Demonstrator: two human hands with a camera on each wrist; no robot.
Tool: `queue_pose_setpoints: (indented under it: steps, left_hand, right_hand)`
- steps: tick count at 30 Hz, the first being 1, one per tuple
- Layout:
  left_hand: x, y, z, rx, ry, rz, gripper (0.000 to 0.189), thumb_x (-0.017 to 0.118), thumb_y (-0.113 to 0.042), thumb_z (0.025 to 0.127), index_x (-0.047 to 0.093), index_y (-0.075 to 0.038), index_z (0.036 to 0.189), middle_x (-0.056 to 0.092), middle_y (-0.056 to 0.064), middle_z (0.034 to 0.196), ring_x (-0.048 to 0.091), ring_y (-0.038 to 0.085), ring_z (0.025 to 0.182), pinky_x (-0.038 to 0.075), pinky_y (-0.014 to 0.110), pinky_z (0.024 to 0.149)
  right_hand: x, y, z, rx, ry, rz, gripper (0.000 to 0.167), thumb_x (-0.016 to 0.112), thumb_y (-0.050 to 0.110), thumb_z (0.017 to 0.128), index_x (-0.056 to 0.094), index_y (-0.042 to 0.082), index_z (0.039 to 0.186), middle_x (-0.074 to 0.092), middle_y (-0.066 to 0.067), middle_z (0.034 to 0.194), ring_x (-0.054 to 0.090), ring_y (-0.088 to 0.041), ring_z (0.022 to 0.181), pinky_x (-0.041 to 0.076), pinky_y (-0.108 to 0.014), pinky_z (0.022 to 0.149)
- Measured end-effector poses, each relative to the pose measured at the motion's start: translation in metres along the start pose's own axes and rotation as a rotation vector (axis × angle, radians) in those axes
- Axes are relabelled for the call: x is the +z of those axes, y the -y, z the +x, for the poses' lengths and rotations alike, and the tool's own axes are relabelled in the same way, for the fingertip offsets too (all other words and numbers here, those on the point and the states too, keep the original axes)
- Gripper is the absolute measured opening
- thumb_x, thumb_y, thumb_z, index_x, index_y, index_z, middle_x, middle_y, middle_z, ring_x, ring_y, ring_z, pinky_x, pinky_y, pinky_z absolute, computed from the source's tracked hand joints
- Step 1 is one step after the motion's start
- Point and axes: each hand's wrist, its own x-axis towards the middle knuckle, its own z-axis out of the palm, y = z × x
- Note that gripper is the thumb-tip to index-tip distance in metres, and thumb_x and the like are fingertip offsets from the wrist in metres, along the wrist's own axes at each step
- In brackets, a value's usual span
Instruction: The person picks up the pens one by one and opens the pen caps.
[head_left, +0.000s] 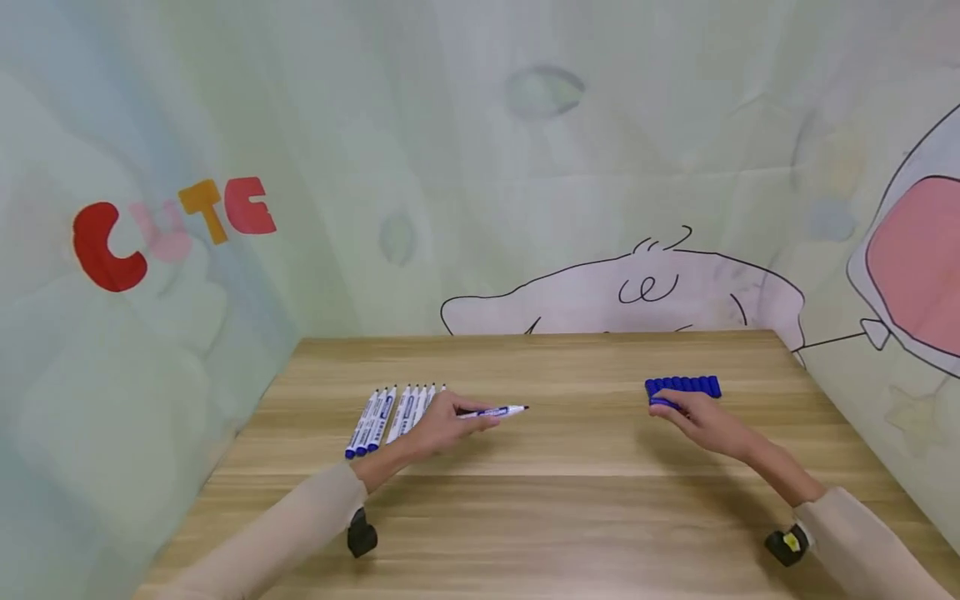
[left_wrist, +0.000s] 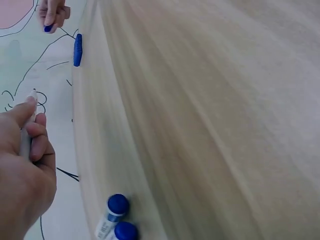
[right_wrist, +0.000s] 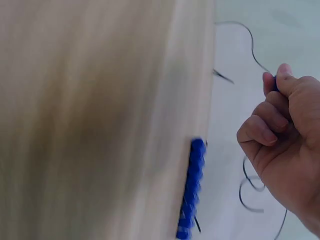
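Observation:
My left hand grips a white marker with its dark tip bare and pointing right. A blue marker cap is pinched between the thumb and fingertips of my right hand. In the right wrist view that cap is mostly hidden by the fingers. Several uncapped white markers lie side by side on the left of the table, tips pointing away, partly covered by my left hand. A row of blue caps lies just beyond my right hand.
The wooden table meets a printed cloth backdrop at its back and sides. Dark wrist cameras are strapped on both of my wrists. Blue ends of two markers show in the left wrist view.

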Motion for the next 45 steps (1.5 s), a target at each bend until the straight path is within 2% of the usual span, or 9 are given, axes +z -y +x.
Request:
queue_pose_setpoints:
  steps: [4, 7, 11, 14, 21, 25, 34, 39, 45]
  left_hand:
    - [-0.005, -0.001, 0.001, 0.027, 0.010, 0.008, 0.034, 0.080, -0.027, 0.090, 0.078, -0.008, 0.117, 0.076, 0.009, 0.103, 0.053, 0.008, 0.072, 0.041, 0.020, 0.058]
    - [0.000, -0.002, 0.003, 0.003, 0.021, -0.016, 0.032, 0.082, -0.027, 0.088, 0.078, -0.009, 0.116, 0.078, 0.009, 0.110, 0.058, 0.006, 0.079, 0.046, 0.019, 0.064]
    - [0.004, -0.002, 0.002, -0.013, 0.001, -0.009, 0.027, 0.081, -0.022, 0.089, 0.079, -0.009, 0.113, 0.078, 0.010, 0.112, 0.062, 0.006, 0.084, 0.049, 0.018, 0.068]
    - [0.005, -0.002, 0.000, 0.007, 0.001, 0.009, 0.025, 0.078, -0.019, 0.091, 0.078, -0.007, 0.114, 0.077, 0.012, 0.114, 0.063, 0.007, 0.087, 0.050, 0.018, 0.069]
    - [0.004, -0.004, -0.003, 0.016, 0.069, -0.054, 0.027, 0.070, -0.012, 0.097, 0.073, 0.000, 0.121, 0.075, 0.021, 0.109, 0.061, 0.006, 0.084, 0.050, 0.019, 0.068]
    - [0.004, -0.007, -0.005, 0.034, 0.079, -0.037, 0.028, 0.071, -0.011, 0.095, 0.073, -0.001, 0.121, 0.075, 0.019, 0.096, 0.060, 0.005, 0.074, 0.047, 0.018, 0.062]
    - [-0.005, -0.011, -0.011, 0.059, 0.097, 0.023, 0.030, 0.076, -0.015, 0.092, 0.073, -0.005, 0.121, 0.075, 0.013, 0.093, 0.062, 0.008, 0.070, 0.044, 0.019, 0.052]
    - [-0.014, -0.005, -0.015, 0.059, 0.037, 0.048, 0.029, 0.076, -0.015, 0.092, 0.074, -0.004, 0.119, 0.076, 0.014, 0.100, 0.065, 0.008, 0.078, 0.051, 0.020, 0.060]
    - [-0.029, 0.002, -0.021, 0.028, -0.106, 0.108, 0.027, 0.078, -0.012, 0.090, 0.075, -0.002, 0.115, 0.076, 0.015, 0.100, 0.065, 0.008, 0.080, 0.050, 0.019, 0.063]
  right_hand:
    - [0.004, 0.003, 0.004, 0.123, 0.168, 0.052, 0.020, 0.053, 0.019, 0.107, 0.066, 0.005, 0.099, 0.049, 0.006, 0.077, 0.042, 0.001, 0.069, 0.039, -0.023, 0.059]
    - [0.011, 0.008, 0.009, 0.176, 0.210, 0.077, 0.024, 0.053, 0.023, 0.108, 0.067, 0.005, 0.102, 0.057, -0.003, 0.082, 0.047, -0.002, 0.072, 0.042, -0.024, 0.061]
    - [0.014, 0.015, 0.013, 0.197, 0.212, 0.091, 0.023, 0.053, 0.024, 0.108, 0.067, 0.006, 0.103, 0.055, -0.002, 0.079, 0.046, -0.003, 0.070, 0.041, -0.024, 0.060]
    - [0.013, 0.017, 0.014, 0.213, 0.213, 0.093, 0.025, 0.052, 0.024, 0.108, 0.066, 0.004, 0.105, 0.051, 0.001, 0.077, 0.044, -0.003, 0.067, 0.040, -0.024, 0.059]
    - [0.009, 0.021, 0.012, 0.239, 0.217, 0.063, 0.032, 0.042, 0.019, 0.111, 0.065, 0.000, 0.121, 0.069, -0.014, 0.111, 0.058, -0.021, 0.090, 0.048, -0.026, 0.073]
    - [0.008, 0.022, 0.011, 0.219, 0.218, 0.061, 0.032, 0.040, 0.016, 0.111, 0.064, -0.001, 0.124, 0.068, -0.016, 0.114, 0.059, -0.028, 0.096, 0.050, -0.027, 0.078]
    - [0.004, 0.023, 0.008, 0.247, 0.229, 0.048, 0.033, 0.043, 0.018, 0.111, 0.062, -0.002, 0.129, 0.065, -0.011, 0.105, 0.053, -0.014, 0.086, 0.046, -0.025, 0.070]
    - [0.004, 0.020, 0.006, 0.237, 0.234, 0.060, 0.034, 0.048, 0.019, 0.109, 0.061, -0.004, 0.130, 0.059, -0.008, 0.092, 0.047, -0.004, 0.074, 0.042, -0.023, 0.061]
    - [0.005, 0.013, 0.003, 0.184, 0.241, 0.113, 0.026, 0.052, 0.015, 0.107, 0.061, -0.004, 0.124, 0.059, -0.008, 0.080, 0.047, 0.000, 0.065, 0.043, -0.021, 0.054]
